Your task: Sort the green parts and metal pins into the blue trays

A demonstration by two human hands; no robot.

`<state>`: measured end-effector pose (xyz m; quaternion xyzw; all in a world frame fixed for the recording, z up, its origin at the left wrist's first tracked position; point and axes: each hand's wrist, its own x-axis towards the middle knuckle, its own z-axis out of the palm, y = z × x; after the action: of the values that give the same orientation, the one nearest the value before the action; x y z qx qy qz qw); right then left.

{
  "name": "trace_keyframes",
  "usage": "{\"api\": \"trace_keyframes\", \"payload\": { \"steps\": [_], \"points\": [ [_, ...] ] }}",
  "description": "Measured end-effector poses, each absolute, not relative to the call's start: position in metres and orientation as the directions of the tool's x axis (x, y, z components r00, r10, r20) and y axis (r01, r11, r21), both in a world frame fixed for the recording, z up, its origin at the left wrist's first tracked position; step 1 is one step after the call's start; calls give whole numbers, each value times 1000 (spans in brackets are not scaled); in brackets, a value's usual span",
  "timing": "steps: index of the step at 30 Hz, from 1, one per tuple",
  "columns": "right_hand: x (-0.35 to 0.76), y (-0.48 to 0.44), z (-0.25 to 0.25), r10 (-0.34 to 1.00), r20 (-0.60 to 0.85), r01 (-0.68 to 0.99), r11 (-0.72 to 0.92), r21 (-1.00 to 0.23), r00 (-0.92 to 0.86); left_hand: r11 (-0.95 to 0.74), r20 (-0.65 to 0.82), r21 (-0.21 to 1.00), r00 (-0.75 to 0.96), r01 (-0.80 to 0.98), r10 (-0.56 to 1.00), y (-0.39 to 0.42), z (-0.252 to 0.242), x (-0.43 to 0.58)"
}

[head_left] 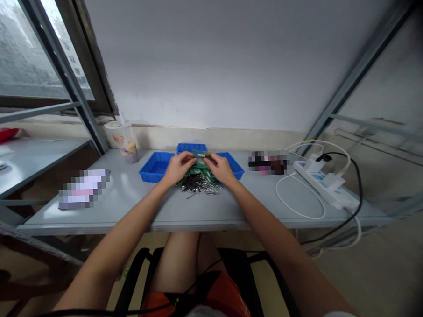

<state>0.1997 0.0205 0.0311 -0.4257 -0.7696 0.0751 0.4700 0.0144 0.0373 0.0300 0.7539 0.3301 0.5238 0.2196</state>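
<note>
My left hand (180, 167) and my right hand (219, 167) meet over the middle of the shelf, fingers closed at the edges of a small greenish plastic packet (199, 154). Something pale shows in the packet, too small to make out. Beneath them lies a heap of green packets (199, 168). In front of it spreads a pile of thin metal pieces (197, 183), like pins or small screws. A blue tray (155, 176) is left of my left hand, a second blue tray (192, 146) behind, and a third blue tray (237, 167) partly hidden by my right hand.
A plastic drink cup (125, 141) with a straw stands at the back left. Nearer lies a blurred-out flat device (84, 188). To the right are a blurred dark object (268, 163) and a white power strip (325, 184) with plugs and looping cables. Metal posts flank the shelf.
</note>
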Motion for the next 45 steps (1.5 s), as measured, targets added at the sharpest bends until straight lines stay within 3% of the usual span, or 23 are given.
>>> {"api": "trace_keyframes", "payload": {
  "steps": [21,37,45],
  "points": [
    [200,20,32,722,662,589,629,-508,-201,-753,721,586,233,299,653,36,32,14],
    [201,22,32,734,645,624,609,-489,-211,-725,690,619,230,303,686,37,30,13],
    [206,23,35,724,657,672,595,-441,-210,-735,680,562,294,378,672,39,30,10]
  ]
}}
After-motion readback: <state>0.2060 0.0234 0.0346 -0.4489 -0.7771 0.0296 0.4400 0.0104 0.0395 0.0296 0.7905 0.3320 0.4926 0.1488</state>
